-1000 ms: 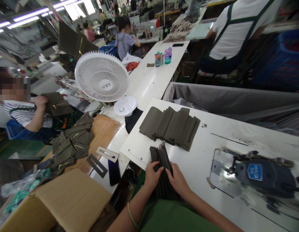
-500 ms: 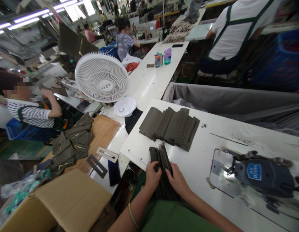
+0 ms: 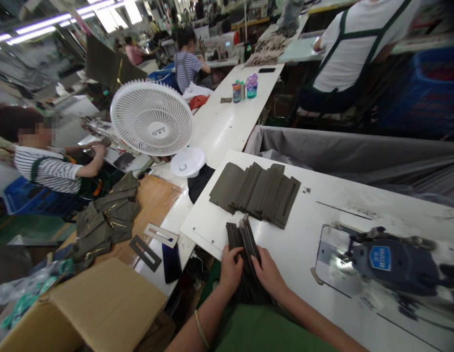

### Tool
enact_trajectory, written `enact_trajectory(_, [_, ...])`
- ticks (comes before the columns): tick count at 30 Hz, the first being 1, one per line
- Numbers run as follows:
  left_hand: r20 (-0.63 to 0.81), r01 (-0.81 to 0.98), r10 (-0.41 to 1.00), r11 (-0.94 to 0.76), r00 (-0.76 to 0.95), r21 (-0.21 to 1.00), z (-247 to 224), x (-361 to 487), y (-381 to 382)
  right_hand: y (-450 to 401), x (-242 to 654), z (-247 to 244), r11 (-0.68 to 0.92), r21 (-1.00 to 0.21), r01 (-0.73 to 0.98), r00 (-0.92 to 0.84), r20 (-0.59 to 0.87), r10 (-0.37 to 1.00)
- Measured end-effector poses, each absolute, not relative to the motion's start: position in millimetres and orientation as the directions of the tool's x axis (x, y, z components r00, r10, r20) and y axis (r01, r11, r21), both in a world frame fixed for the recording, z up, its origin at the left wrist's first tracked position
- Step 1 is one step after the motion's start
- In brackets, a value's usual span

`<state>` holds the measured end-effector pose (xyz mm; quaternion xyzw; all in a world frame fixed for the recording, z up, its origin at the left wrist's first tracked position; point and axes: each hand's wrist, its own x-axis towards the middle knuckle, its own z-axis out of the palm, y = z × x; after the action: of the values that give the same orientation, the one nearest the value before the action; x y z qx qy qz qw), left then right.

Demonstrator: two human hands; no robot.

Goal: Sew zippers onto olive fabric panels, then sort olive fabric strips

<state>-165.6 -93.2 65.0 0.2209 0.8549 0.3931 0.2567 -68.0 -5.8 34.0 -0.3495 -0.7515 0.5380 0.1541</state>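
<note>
Between my hands, at the near edge of the white table, stands a bundle of dark olive fabric pieces (image 3: 245,237). My left hand (image 3: 231,266) grips its left part, with the fingers bent round the pieces. On the right side of the bundle, my right hand (image 3: 267,271) is closed on the pieces, thumb at the inner side. The lower end of the bundle rests against the green apron (image 3: 270,327). Just beyond it, a fanned row of flat olive pieces (image 3: 259,193) lies on the white table (image 3: 307,220).
A sewing machine (image 3: 391,264) is at the right. To the left are a white fan (image 3: 153,117), a phone (image 3: 171,261), two slotted templates, a cardboard box (image 3: 109,303) and piled olive pieces (image 3: 105,215). Other people sit at nearby tables.
The view has shifted slightly. The person at the left has lowered a raised arm toward the work surface. My hands keep hold of the bundle in nearly the same place.
</note>
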Motion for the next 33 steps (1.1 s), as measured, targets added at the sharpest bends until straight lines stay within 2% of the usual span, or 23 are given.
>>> enact_trajectory(10, [-0.300, 0.112, 0.521, 0.620, -0.799, 0.776, 62.3, -159.5, -86.0, -6.9, -66.3, 33.3, 0.169, -0.919, 0.357, -0.715, -0.153, 0.682])
enact_trajectory(33, [-0.288, 0.118, 0.556, 0.582, -0.780, 0.805, 57.7, -162.4, -90.5, -6.0, -64.9, 26.3, 0.152, -0.928, 0.340, -0.714, -0.149, 0.684])
